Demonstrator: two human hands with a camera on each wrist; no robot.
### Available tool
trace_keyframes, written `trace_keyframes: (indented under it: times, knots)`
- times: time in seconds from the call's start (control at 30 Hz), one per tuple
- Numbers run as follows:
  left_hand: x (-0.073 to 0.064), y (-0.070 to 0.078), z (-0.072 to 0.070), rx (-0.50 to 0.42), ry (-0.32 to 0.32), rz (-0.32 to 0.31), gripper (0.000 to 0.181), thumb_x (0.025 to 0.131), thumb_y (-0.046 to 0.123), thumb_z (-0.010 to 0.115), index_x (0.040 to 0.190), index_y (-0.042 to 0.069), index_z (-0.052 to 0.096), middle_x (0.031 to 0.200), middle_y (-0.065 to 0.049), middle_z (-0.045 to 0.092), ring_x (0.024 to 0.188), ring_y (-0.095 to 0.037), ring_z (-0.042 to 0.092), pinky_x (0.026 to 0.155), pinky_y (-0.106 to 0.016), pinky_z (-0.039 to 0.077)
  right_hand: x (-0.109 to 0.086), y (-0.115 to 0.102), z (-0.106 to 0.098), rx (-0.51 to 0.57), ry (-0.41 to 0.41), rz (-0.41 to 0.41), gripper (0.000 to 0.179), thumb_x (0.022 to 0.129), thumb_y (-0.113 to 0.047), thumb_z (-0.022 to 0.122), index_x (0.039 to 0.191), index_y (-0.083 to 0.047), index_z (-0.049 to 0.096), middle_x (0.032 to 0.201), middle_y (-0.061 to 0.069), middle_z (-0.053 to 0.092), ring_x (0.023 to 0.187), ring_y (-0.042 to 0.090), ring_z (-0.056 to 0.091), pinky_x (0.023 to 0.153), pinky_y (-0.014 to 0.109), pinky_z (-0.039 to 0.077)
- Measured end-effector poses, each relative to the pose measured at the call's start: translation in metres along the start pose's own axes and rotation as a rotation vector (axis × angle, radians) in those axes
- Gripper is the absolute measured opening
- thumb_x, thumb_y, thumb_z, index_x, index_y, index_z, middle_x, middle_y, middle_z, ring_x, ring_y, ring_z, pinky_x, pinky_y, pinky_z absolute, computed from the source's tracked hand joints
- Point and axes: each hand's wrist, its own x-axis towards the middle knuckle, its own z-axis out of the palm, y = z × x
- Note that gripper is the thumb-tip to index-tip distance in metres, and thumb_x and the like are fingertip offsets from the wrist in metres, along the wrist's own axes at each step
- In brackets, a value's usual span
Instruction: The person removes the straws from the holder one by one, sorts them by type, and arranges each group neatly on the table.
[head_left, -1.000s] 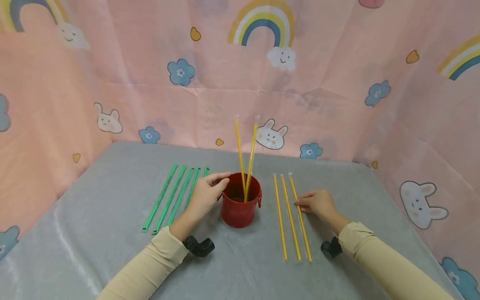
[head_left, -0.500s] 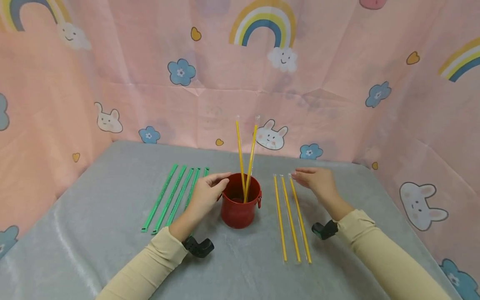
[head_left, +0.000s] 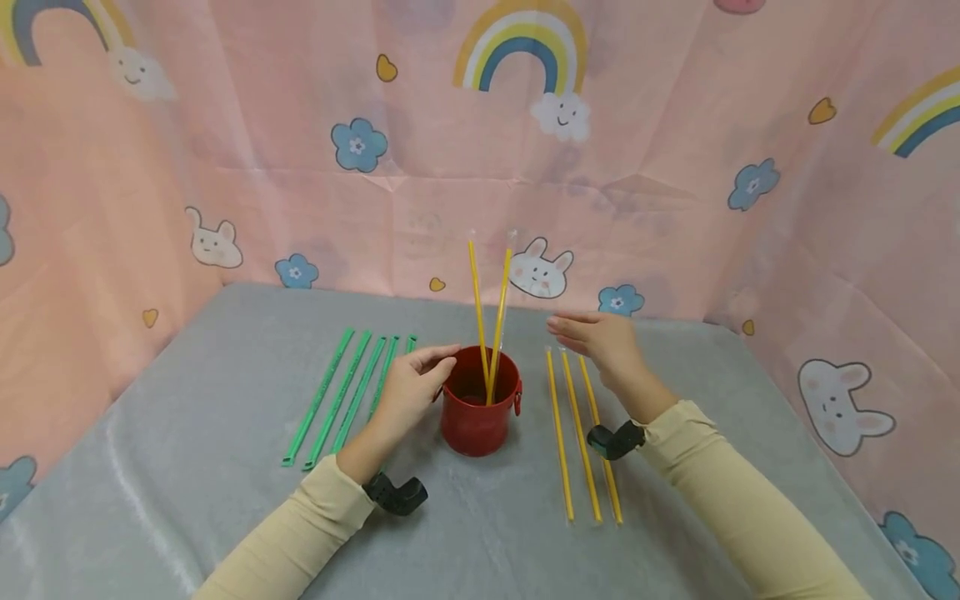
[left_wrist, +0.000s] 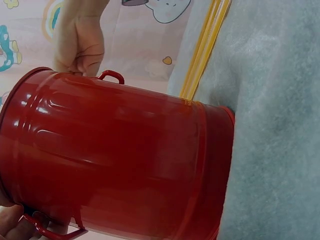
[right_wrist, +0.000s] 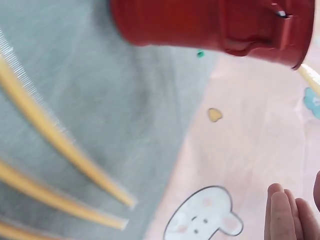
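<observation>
A small red metal bucket (head_left: 476, 429) with side handles stands upright on the grey cloth. Two yellow straws (head_left: 500, 321) in clear wrappers lean inside it, their tops well above the rim. My left hand (head_left: 405, 390) holds the bucket's left rim, its fingers (left_wrist: 15, 222) beside a handle in the left wrist view. To the right lie three more wrapped yellow straws (head_left: 579, 446), roughly parallel. Above their far ends hovers my right hand (head_left: 603, 343), its fingers (right_wrist: 281, 212) straight and together, holding nothing, pointing toward the bucket side.
Several green wrapped straws (head_left: 330, 387) lie side by side left of the bucket, partly behind the left hand. A pink patterned curtain (head_left: 420, 208) hangs around the table's back and sides. Each wrist wears a black camera mount (head_left: 397, 493).
My right hand has left the rightmost yellow straw, sliding up to its far end, then lifting leftward with fingers straightened. The left hand, bucket and straws stay as they were.
</observation>
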Motion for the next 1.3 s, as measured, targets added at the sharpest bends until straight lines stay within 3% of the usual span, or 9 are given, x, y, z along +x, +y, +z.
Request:
trace_keyframes:
  times: [0.23, 0.33, 0.53, 0.6, 0.7, 0.77, 0.93, 1.13, 1.3]
  knots:
    - [0.0, -0.001, 0.0, -0.007, 0.002, -0.007, 0.026, 0.098, 0.016, 0.063, 0.122, 0.01, 0.072, 0.115, -0.013, 0.074, 0.072, -0.01, 0.053, 0.049, -0.02, 0.034, 0.004, -0.007, 0.017, 0.061, -0.026, 0.001, 0.052, 0.091, -0.027, 0.073, 0.132, 0.003, 0.062, 0.112, 0.007, 0.075, 0.085, -0.001, 0.072, 0.091, 0.025, 0.057]
    - [0.0, -0.001, 0.0, -0.013, 0.001, -0.011, 0.026, 0.098, 0.016, 0.063, 0.122, 0.011, 0.072, 0.111, -0.014, 0.074, 0.066, -0.01, 0.05, 0.049, -0.02, 0.033, 0.005, -0.008, 0.023, 0.084, -0.046, 0.005, 0.049, 0.092, -0.025, 0.072, 0.131, 0.004, 0.062, 0.109, 0.006, 0.076, 0.087, 0.002, 0.073, 0.092, 0.028, 0.057]
    - [0.001, -0.001, 0.001, -0.005, -0.014, -0.008, 0.027, 0.098, 0.018, 0.063, 0.122, 0.012, 0.072, 0.104, -0.01, 0.074, 0.053, -0.007, 0.037, 0.047, -0.021, 0.031, 0.003, -0.012, 0.032, 0.11, -0.075, 0.034, 0.049, 0.093, -0.023, 0.071, 0.134, 0.002, 0.06, 0.126, 0.017, 0.068, 0.099, 0.013, 0.074, 0.095, 0.03, 0.055]
    - [0.002, -0.002, 0.001, -0.005, -0.017, -0.009, 0.027, 0.098, 0.019, 0.063, 0.122, 0.012, 0.072, 0.09, -0.008, 0.072, 0.052, -0.008, 0.037, 0.047, -0.021, 0.031, 0.002, -0.013, 0.035, 0.117, -0.081, 0.045, 0.049, 0.094, -0.022, 0.07, 0.135, 0.001, 0.06, 0.131, 0.018, 0.065, 0.098, 0.011, 0.074, 0.094, 0.029, 0.056]
    - [0.002, -0.003, 0.001, -0.015, -0.008, -0.018, 0.026, 0.098, 0.018, 0.063, 0.122, 0.013, 0.073, 0.083, -0.005, 0.069, 0.052, -0.008, 0.037, 0.048, -0.021, 0.031, 0.002, -0.015, 0.04, 0.142, -0.096, 0.048, 0.048, 0.093, -0.02, 0.071, 0.135, 0.002, 0.059, 0.134, 0.02, 0.063, 0.092, 0.008, 0.074, 0.093, 0.029, 0.057]
    - [0.002, -0.004, 0.001, -0.016, -0.004, -0.02, 0.026, 0.098, 0.017, 0.063, 0.122, 0.013, 0.073, 0.085, -0.008, 0.07, 0.052, -0.009, 0.038, 0.048, -0.02, 0.031, 0.002, -0.015, 0.043, 0.13, -0.109, 0.039, 0.047, 0.093, -0.02, 0.071, 0.134, 0.002, 0.061, 0.132, 0.02, 0.064, 0.093, 0.008, 0.073, 0.092, 0.028, 0.057]
    - [0.0, -0.003, 0.0, -0.012, -0.003, -0.01, 0.026, 0.098, 0.016, 0.063, 0.122, 0.011, 0.072, 0.113, -0.013, 0.074, 0.064, -0.011, 0.048, 0.049, -0.019, 0.033, 0.002, -0.012, 0.051, 0.104, -0.121, 0.028, 0.042, 0.092, -0.02, 0.072, 0.128, 0.002, 0.065, 0.122, 0.017, 0.071, 0.104, 0.017, 0.073, 0.092, 0.03, 0.057]
    - [0.001, -0.003, 0.0, -0.01, -0.002, 0.001, 0.027, 0.098, 0.016, 0.063, 0.122, 0.01, 0.072, 0.115, -0.014, 0.073, 0.071, -0.011, 0.053, 0.05, -0.019, 0.036, 0.003, -0.01, 0.056, 0.123, -0.094, 0.025, 0.041, 0.091, -0.019, 0.074, 0.125, 0.001, 0.067, 0.105, 0.006, 0.076, 0.101, 0.016, 0.072, 0.093, 0.032, 0.057]
    - [0.001, -0.002, 0.0, -0.014, 0.001, -0.001, 0.026, 0.098, 0.016, 0.063, 0.121, 0.01, 0.073, 0.103, -0.014, 0.074, 0.057, -0.009, 0.043, 0.048, -0.02, 0.032, 0.004, -0.009, 0.06, 0.106, -0.085, 0.017, 0.04, 0.091, -0.018, 0.074, 0.124, 0.002, 0.067, 0.108, 0.009, 0.075, 0.091, 0.008, 0.072, 0.096, 0.036, 0.056]
